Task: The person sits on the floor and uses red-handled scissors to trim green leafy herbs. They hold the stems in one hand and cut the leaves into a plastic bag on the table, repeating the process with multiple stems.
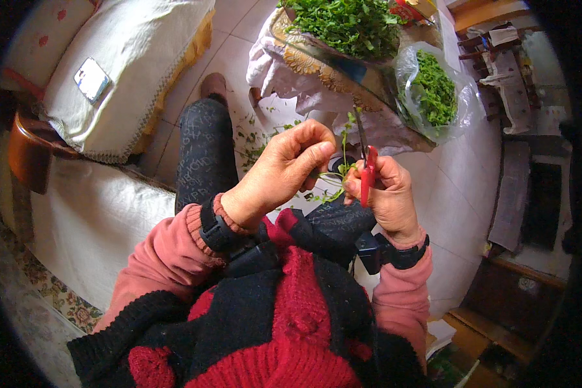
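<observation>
My right hand (389, 197) is closed around red-handled scissors (368, 178), whose dark blades point away from me. Thin green leafy sprigs (344, 145) stand and trail by its thumb and fingertips. Just to the left, my left hand (292, 163) is closed, thumb pressed to the curled fingers. Fine stems reach close to its fingertips, but what it pinches is hidden. Both hands hover over my lap, a short gap between them. Beyond them, a big heap of leafy greens (349, 26) lies on a cloth-covered table (320, 61).
A clear plastic bag (467, 97) of cut greens sits at the table's right corner. Leaf scraps (252, 139) litter the tiled floor (456, 213) beneath the table. To the left, a phone (92, 80) rests on a white-covered sofa (136, 58) with a wooden armrest (35, 152).
</observation>
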Action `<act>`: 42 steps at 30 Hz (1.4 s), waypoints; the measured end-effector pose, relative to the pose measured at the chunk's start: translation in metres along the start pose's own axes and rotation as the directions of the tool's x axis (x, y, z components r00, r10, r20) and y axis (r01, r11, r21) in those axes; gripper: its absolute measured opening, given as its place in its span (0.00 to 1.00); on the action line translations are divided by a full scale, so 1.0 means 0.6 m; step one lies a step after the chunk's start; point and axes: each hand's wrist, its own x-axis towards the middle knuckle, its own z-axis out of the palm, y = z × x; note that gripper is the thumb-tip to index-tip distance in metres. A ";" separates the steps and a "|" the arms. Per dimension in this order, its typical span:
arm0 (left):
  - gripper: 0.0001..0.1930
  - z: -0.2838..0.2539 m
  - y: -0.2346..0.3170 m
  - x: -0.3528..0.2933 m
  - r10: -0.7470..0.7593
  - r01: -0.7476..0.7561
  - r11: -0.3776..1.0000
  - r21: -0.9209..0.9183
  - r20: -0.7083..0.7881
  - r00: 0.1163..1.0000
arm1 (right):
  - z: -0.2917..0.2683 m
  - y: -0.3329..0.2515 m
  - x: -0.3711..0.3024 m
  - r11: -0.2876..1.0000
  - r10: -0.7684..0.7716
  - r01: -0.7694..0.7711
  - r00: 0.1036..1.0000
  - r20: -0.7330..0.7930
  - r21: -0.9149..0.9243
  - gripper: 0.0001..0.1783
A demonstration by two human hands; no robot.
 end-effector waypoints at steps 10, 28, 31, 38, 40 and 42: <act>0.18 -0.009 -0.011 0.003 -0.053 0.049 0.997 0.054 0.081 0.995 | -0.008 0.005 0.000 0.992 -0.095 0.098 0.995 -0.041 0.084 0.09; 0.19 0.003 -0.029 0.010 -0.149 0.220 0.947 -0.235 0.284 0.947 | 0.017 0.020 0.017 0.624 -0.624 0.459 0.780 -0.050 -0.632 0.12; 0.20 -0.009 -0.029 0.007 -0.144 0.228 0.886 -0.403 0.229 0.963 | 0.017 0.015 0.017 0.484 -0.658 0.479 0.751 0.056 -0.732 0.16; 0.20 -0.017 -0.034 0.015 -0.152 0.311 0.771 -0.555 0.314 0.937 | 0.021 0.002 0.010 0.055 -0.677 0.631 0.593 0.436 -0.774 0.18; 0.18 -0.018 -0.031 0.013 -0.149 0.291 0.819 -0.495 0.305 0.941 | 0.022 0.002 0.006 -0.010 -0.667 0.649 0.563 0.488 -0.761 0.17; 0.14 -0.016 -0.028 0.011 -0.153 0.273 0.837 -0.475 0.276 0.949 | 0.023 0.003 0.003 -0.090 -0.671 0.647 0.523 0.525 -0.758 0.17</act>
